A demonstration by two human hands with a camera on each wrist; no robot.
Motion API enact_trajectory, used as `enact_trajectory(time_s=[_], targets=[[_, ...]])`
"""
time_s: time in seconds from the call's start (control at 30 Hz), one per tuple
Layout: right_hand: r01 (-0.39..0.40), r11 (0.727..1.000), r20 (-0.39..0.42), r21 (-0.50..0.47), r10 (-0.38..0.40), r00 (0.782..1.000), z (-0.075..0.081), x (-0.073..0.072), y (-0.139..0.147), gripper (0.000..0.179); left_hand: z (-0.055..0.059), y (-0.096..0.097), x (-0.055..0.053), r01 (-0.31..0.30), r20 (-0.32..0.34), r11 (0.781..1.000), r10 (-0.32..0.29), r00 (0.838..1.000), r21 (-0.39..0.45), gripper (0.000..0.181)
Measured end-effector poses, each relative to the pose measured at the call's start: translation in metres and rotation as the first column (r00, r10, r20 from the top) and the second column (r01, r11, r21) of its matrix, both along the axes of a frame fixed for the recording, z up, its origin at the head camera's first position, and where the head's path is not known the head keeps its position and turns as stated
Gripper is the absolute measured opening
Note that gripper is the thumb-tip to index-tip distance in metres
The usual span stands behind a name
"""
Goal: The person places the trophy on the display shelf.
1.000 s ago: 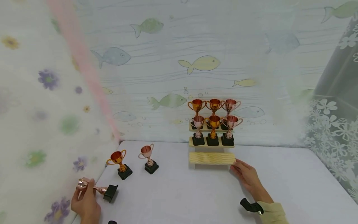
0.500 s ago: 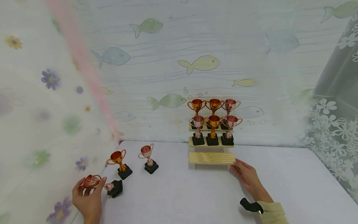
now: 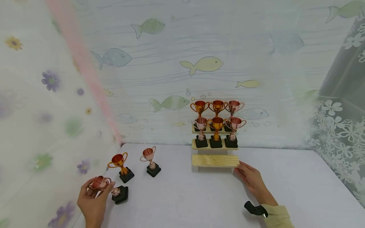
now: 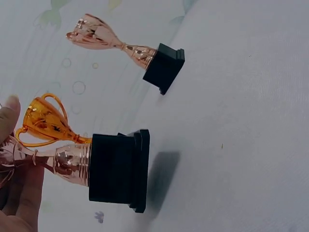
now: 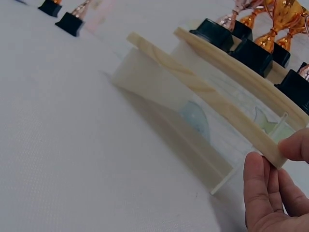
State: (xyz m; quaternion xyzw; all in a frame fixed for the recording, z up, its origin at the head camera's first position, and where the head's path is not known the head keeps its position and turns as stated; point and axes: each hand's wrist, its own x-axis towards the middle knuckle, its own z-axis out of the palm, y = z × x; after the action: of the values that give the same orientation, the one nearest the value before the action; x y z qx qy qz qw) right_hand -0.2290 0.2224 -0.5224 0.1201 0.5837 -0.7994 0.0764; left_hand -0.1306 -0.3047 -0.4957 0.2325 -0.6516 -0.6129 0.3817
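Observation:
My left hand (image 3: 92,202) grips a rose-gold trophy (image 3: 120,194) by its cup, fingers and thumb curled round it. In the left wrist view the trophy's black base (image 4: 118,169) hangs close over the white table, its shadow beside it. My right hand (image 3: 251,181) pinches the right end of the bare lowest wooden step (image 3: 215,160) of a tiered stand, thumb above and fingers below in the right wrist view. Several gold and rose-gold trophies fill the two upper steps; a gold trophy (image 3: 216,126) stands mid-row on the middle one.
Beyond my left hand, a gold trophy (image 3: 122,167) and another rose-gold trophy (image 3: 152,162) stand upright on the white table (image 3: 182,196). Clear panels (image 5: 140,79) hold up the lowest step. A fish-printed curtain (image 3: 159,72) hangs behind, and a flowered one at the left.
My left hand has moved right with the rose-gold trophy and turned it, so the cup's opening now faces up toward the head camera. My right hand stays at the step.

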Motion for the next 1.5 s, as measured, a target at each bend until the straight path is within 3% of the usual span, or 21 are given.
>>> enact_trajectory(time_s=[0.2, 0.33, 0.47, 0.63, 0.83, 0.97, 1.23, 1.5], targets=[[0.001, 1.0, -0.003, 0.002, -0.001, 1.0, 0.001, 0.001, 0.001, 0.062, 0.005, 0.01, 0.001, 0.087, -0.044, 0.996, -0.088, 0.995, -0.017, 0.058], [0.004, 1.0, -0.007, -0.009, -0.005, 1.0, 0.001, 0.001, 0.002, 0.061, 0.006, 0.021, 0.0, 0.167, -0.033, 0.981, -0.171, 0.985, -0.094, 0.06], [0.004, 1.0, -0.007, -0.013, -0.004, 1.0, 0.002, 0.001, 0.002, 0.062, 0.01, 0.038, -0.004, 0.248, 0.02, 0.957, -0.248, 0.969, -0.151, 0.062], [0.004, 1.0, -0.008, -0.014, -0.004, 1.0, 0.003, 0.001, 0.002, 0.063, 0.016, 0.059, -0.006, 0.342, 0.025, 0.925, -0.343, 0.939, -0.168, 0.063], [0.013, 1.0, -0.011, -0.015, -0.013, 1.0, 0.002, 0.001, 0.002, 0.063, 0.02, 0.079, -0.009, 0.397, 0.063, 0.894, -0.393, 0.917, -0.207, 0.058], [0.019, 1.0, -0.015, -0.019, -0.019, 1.0, 0.001, 0.0, 0.001, 0.063, 0.022, 0.089, -0.014, 0.442, 0.055, 0.876, -0.44, 0.896, -0.19, 0.058], [0.028, 1.0, -0.003, -0.012, -0.028, 1.0, 0.0, -0.001, 0.001, 0.061, 0.029, 0.118, -0.032, 0.551, 0.014, 0.805, -0.562, 0.827, -0.22, 0.059], [0.027, 0.999, -0.02, -0.024, -0.028, 0.999, 0.0, 0.001, 0.0, 0.061, 0.037, 0.168, -0.058, 0.653, -0.054, 0.718, -0.682, 0.73, -0.243, 0.057]])
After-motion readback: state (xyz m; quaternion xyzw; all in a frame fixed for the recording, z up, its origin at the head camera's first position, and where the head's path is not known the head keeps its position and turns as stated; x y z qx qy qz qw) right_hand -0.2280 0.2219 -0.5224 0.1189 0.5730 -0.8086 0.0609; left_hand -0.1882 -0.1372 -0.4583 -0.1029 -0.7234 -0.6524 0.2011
